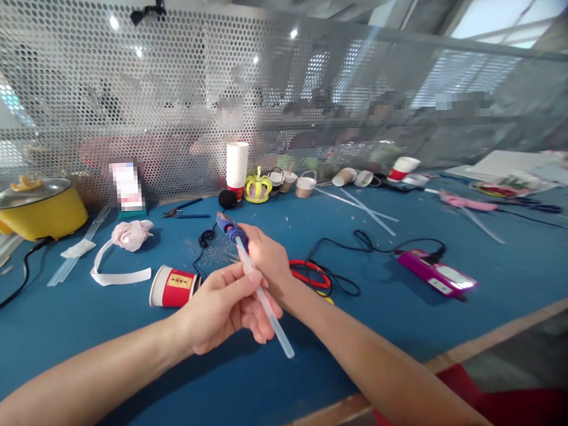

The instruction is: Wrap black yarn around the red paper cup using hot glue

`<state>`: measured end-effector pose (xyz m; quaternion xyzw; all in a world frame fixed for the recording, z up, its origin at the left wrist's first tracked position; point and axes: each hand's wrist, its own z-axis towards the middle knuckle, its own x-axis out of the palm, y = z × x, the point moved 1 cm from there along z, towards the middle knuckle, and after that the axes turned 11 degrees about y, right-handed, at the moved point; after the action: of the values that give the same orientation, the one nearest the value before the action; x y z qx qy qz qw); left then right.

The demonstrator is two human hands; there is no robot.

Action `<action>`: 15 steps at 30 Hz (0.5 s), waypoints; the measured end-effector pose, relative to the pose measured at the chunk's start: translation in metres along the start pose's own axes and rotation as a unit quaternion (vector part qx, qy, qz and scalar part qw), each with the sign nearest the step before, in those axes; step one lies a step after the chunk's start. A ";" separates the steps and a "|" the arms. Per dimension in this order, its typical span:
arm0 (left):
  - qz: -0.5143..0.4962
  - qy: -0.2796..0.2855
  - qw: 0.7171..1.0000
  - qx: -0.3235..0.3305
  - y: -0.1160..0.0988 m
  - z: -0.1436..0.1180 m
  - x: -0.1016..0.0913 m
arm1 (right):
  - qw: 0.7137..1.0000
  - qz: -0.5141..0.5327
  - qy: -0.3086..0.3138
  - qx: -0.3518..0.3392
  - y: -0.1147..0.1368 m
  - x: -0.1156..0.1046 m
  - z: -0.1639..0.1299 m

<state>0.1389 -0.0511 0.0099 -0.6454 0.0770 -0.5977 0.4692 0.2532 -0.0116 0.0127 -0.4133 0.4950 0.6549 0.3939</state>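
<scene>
My left hand [236,303] pinches a long translucent glue stick [270,314] between thumb and fingers. The stick's upper end meets the back of a blue glue gun [229,229], and its lower end points down toward me. My right hand [269,254] is wrapped round the glue gun, partly hidden behind the left hand. Just left of the hands a red and white paper cup [173,287] lies on its side on the blue table [188,380]. A black cord [206,239] lies near the gun.
A yellow electric pot [53,213], a crumpled cloth [130,235] and pliers [185,213] stand or lie to the left. Stacked paper cups [237,165] and a yellow crown-shaped piece [258,188] are at the back. A purple power strip [437,274] lies right, near loose cords and red-handled scissors [310,273].
</scene>
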 end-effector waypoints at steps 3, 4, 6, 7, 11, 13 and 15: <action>-0.002 -0.005 1.000 0.014 0.000 0.001 -0.001 | 1.000 0.001 0.009 0.004 0.001 -0.001 0.000; -0.004 -0.008 1.000 0.015 0.000 0.001 0.000 | 1.000 0.000 0.011 0.003 0.002 -0.001 -0.001; -0.013 -0.018 1.000 0.016 0.001 0.002 0.000 | 1.000 -0.001 0.013 0.002 0.003 -0.001 -0.001; -0.018 -0.022 0.999 0.020 0.001 0.002 0.001 | 1.000 -0.002 0.015 0.002 0.004 -0.001 -0.002; -0.032 -0.034 0.998 0.044 -0.001 0.004 0.005 | 1.000 0.002 0.028 -0.002 0.007 -0.002 -0.004; -0.036 -0.042 0.997 0.052 -0.002 0.004 0.007 | 1.000 0.003 0.030 -0.005 0.007 -0.002 -0.004; -0.045 -0.056 0.996 0.056 -0.002 0.005 0.008 | 1.000 0.001 0.028 0.000 0.007 -0.002 -0.003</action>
<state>0.1441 -0.0527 0.0178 -0.6534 -0.0116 -0.5845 0.4808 0.2476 -0.0165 0.0162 -0.4314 0.5060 0.6436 0.3790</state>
